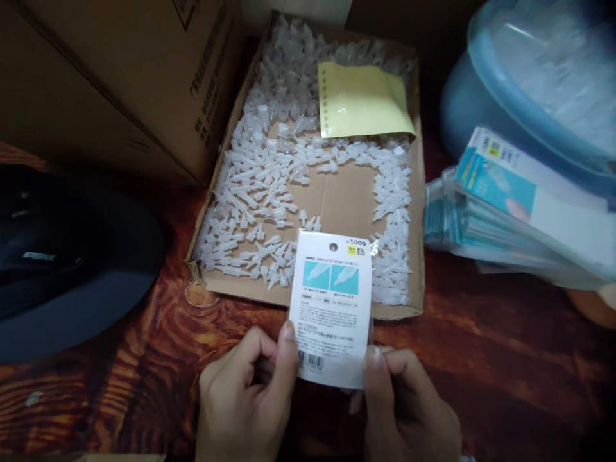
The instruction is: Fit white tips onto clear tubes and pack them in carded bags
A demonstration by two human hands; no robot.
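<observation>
A white printed card packet (332, 314) with two blue pictures, a barcode and a round hole is held upright in front of the tray. My left hand (250, 391) pinches its lower left edge between thumb and fingers. At its lower right edge, my right hand (409, 404) is closed with the thumb on the packet's side. Behind it lies a shallow cardboard tray (344, 199) with many small white nozzle tips (250, 179) and clear caps (289, 70). A yellow sheet (366, 102) rests on the caps at the tray's upper right.
Similar packets (500, 199) are stacked at the right, beside a blue tub (462, 109) of clear plastic pieces. A large cardboard box (144, 83) stands at the upper left. A black cap (72, 256) lies at the left on the dark wood-patterned table (144, 385).
</observation>
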